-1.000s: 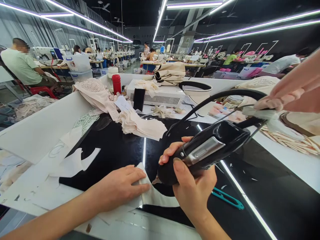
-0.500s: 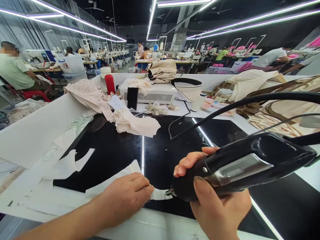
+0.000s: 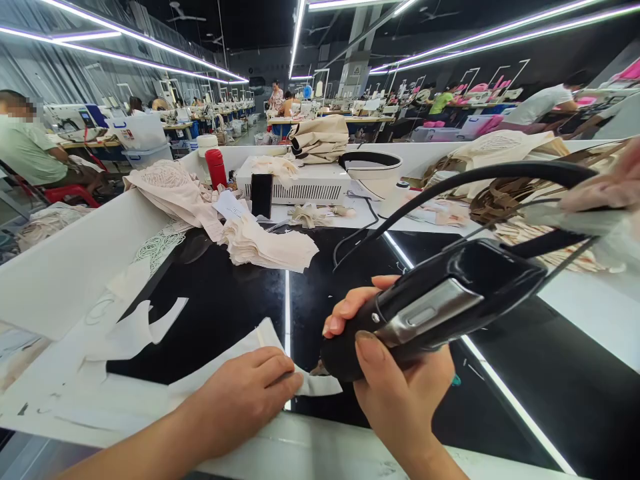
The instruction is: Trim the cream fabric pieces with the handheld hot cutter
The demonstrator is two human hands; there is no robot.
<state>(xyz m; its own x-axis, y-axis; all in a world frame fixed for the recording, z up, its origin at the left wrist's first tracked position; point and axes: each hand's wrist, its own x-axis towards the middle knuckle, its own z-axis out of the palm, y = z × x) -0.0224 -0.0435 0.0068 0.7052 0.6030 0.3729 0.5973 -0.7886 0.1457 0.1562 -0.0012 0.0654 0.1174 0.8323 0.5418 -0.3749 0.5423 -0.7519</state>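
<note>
My right hand [image 3: 400, 380] is wrapped round a black corded handheld tool [image 3: 435, 313] with a silver plate on its side; the thumb lies beneath the plate. The tool's small tip points left and meets the upper edge of a curved white fabric piece [image 3: 320, 385]. Pressed on that piece, my left hand [image 3: 245, 393] has its fingers curled together and pins it to the glossy black work surface [image 3: 380, 413]. The fabric's other end extends to the left, partly under the hand. White cutout pieces [image 3: 130, 333] lie further left.
Stacked cream fabric pieces [image 3: 265, 243] lie ahead, before a phone [image 3: 261, 196] and a white vented box [image 3: 310, 187]. A red bottle [image 3: 215, 168] stands behind. The thick black cable [image 3: 480, 175] arches rightward. At the right edge, a blurred pinkish shape [image 3: 605, 187] overlaps fabric heaps.
The tool and my right hand have moved left and slightly up, bringing the tip to the fabric's upper edge near my left fingers. A blurred pinkish shape has appeared at the right edge.
</note>
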